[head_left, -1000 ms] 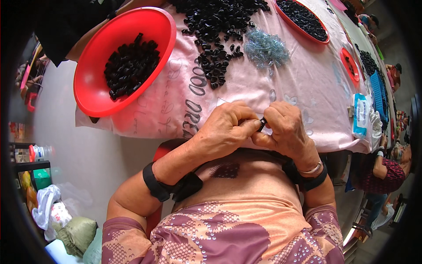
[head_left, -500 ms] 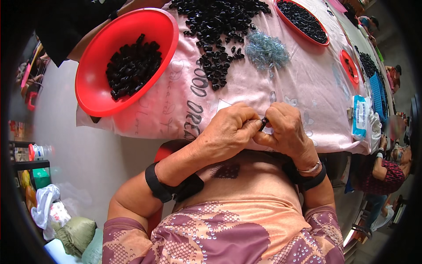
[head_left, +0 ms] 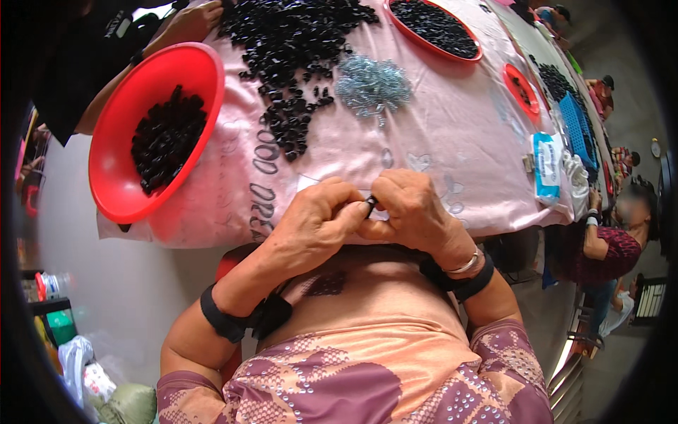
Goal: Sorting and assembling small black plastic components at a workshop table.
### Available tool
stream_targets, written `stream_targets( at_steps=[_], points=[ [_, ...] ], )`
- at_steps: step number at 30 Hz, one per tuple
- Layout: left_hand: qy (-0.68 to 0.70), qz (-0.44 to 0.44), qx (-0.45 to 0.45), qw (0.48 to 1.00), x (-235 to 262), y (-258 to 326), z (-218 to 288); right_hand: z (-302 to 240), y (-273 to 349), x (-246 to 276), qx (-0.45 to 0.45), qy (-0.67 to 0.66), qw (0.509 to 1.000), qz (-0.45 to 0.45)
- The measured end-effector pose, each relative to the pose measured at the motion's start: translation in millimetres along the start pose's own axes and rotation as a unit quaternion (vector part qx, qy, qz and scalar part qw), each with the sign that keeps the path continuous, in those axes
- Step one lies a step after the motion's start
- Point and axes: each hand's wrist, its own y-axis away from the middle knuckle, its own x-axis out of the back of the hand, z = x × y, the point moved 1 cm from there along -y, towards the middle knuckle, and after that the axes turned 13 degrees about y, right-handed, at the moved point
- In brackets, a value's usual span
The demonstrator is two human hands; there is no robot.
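shifted leftward in view since the earlier frame, along with red bowl (head_left: 113,162) and pink cloth (head_left: 466,106), probably from a changed viewpoint. held a small black piece (head_left: 371,204) near the cloth's front edge, between left hand (head_left: 318,218) and right hand (head_left: 412,212), with fingers of both pinched closed on it. seemed light, stiff, slick; best taken by its ends.

I have a small black piece (head_left: 371,203) between the fingers of my left hand (head_left: 316,215) and those of my right hand (head_left: 411,208), touching both. Its surface is dark and glossy, with a pale glint on it. It sits aslant, the upper part leaning toward my right. My fingers cover much of it, so I cannot make out its full shape or whether it is joined from several parts.
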Motion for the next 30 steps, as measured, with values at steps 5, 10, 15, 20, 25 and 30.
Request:
stream_targets(
  at_steps=[5,10,15,20,25,30],
  points=[
    [-0.013,-0.002,0.004,1.000,2.6,-2.7,-2.0,-3.7,-1.5,4.8,0.003,0.006,1.000,-0.009],
    [-0.078,-0.043,-0.081,0.993,2.4,-7.6,-3.8,-3.3,-1.9,8.1,0.007,0.018,0.999,-0.026],
    [-0.068,-0.047,-0.105,0.991,3.7,-7.0,-5.2,-3.6,0.2,2.1,0.019,0.002,1.000,-0.025],
    [0.034,-0.042,0.034,0.998,6.1,-3.4,-1.6,-3.9,0.7,1.9,0.000,-0.011,1.000,-0.013],
    [0.121,-0.015,0.075,0.990,5.7,-1.4,1.4,-4.6,2.1,3.1,-0.026,-0.008,1.000,-0.003],
    [0.154,-0.005,0.079,0.985,7.5,-4.4,-1.5,-3.0,-0.4,5.1,-0.045,-0.022,0.999,-0.006]
  ],
)
